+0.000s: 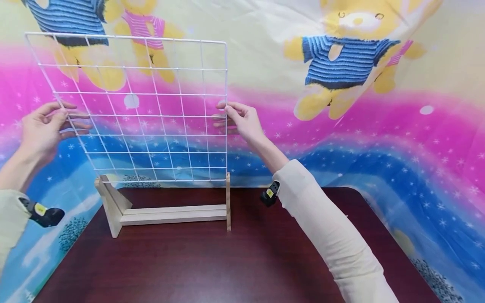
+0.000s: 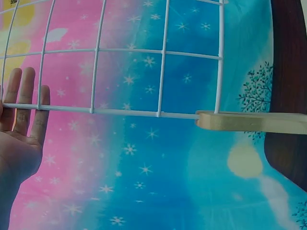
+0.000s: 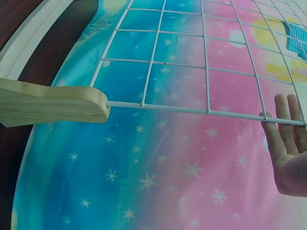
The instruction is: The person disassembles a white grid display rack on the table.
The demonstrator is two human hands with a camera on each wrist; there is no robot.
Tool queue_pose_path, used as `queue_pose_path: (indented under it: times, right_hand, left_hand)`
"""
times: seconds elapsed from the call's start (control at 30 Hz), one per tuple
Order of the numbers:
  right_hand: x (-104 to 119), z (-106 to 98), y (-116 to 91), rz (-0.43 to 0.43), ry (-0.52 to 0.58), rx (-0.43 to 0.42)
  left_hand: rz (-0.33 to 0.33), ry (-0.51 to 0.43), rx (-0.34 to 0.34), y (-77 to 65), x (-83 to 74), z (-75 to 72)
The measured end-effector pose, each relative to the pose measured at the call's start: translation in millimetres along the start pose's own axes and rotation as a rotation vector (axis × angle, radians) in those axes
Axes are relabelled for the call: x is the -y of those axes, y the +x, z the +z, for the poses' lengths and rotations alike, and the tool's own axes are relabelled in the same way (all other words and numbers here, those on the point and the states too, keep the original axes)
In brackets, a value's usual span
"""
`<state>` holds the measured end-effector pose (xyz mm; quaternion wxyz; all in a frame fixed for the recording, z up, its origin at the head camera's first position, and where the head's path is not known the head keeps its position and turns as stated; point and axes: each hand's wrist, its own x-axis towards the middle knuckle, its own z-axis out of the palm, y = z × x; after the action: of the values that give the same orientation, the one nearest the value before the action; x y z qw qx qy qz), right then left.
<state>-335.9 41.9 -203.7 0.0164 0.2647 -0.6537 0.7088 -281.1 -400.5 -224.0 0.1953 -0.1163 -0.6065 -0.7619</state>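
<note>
A white wire grid panel (image 1: 161, 115) of near-square cells stands upright, its lower corners meeting the rounded tops of a pale wooden stand (image 1: 174, 215); whether they are seated is unclear. The stand rests on the dark red-brown worktop (image 1: 182, 261), its two uprights (image 1: 110, 206) joined low down by a crossbar with a lengthwise line.

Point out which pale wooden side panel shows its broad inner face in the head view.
The left-hand pale wooden side panel; the right-hand panel appears nearly edge-on, as a thin upright strip.
</note>
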Motion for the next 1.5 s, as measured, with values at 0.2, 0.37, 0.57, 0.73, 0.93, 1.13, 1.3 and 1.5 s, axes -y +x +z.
queue_pose_path:
  times: [0.2,0.37,0.57,0.73,0.93,1.13,1.3,1.5]
  right_hand:
    - [6.2,-1.8,0.8,-0.01,0.014,0.004]
    - [10.8,0.3,3.5,-0.027,0.016,0.014]
    - [15.0,1.9,6.4,-0.06,-0.001,0.017]
    - [16.8,1.8,7.1,-0.049,-0.008,0.003]
    - [21.2,-0.1,6.5,-0.037,-0.019,-0.013]
    - [25.2,-3.2,5.1,-0.05,-0.031,0.001]
    - [26.1,-6.9,2.2,-0.061,-0.021,0.0]
    - [24.4,-11.5,0.2,-0.049,-0.027,-0.015]
  left_hand:
    - [0.014,-0.058,0.009,6.1,-4.4,4.3]
    - [0.026,-0.097,0.007,8.3,-9.8,4.5]
    - [0.024,-0.076,-0.012,9.0,-14.9,4.2]
    - [0.015,-0.061,-0.02,10.1,-16.6,5.2]
    - [0.016,-0.079,-0.007,11.4,-17.3,8.9]
    - [0.017,-0.109,0.001,9.8,-18.6,13.0]
    - [0.015,-0.108,0.004,10.6,-19.8,15.9]
    - [0.011,-0.127,0.031,11.4,-18.6,19.5]
